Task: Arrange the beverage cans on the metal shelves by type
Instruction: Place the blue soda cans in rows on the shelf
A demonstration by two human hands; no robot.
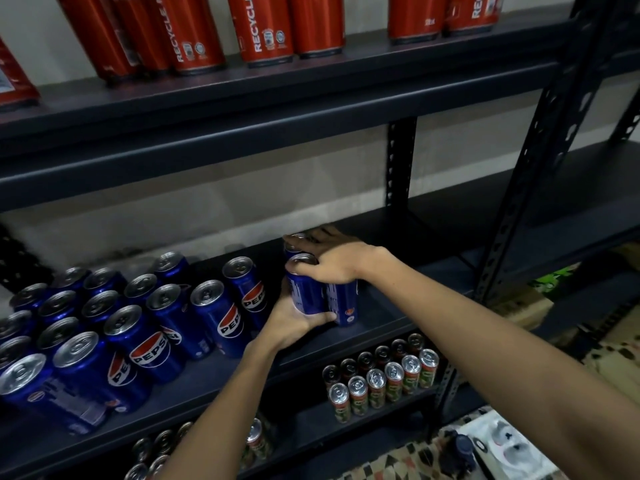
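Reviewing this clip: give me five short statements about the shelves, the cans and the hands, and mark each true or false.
1. Both hands hold a small cluster of blue cans on the middle shelf. True: the left hand grips low, the right hand grips over the tops.
2. The red cans stand on the lowest shelf. False: they stand on the top shelf.
3. The held cans touch the large blue group. False: a gap separates them.
4. Slim green-patterned cans stand on the shelf below. True.
5. The right hand is empty. False: its fingers curl over the can tops.
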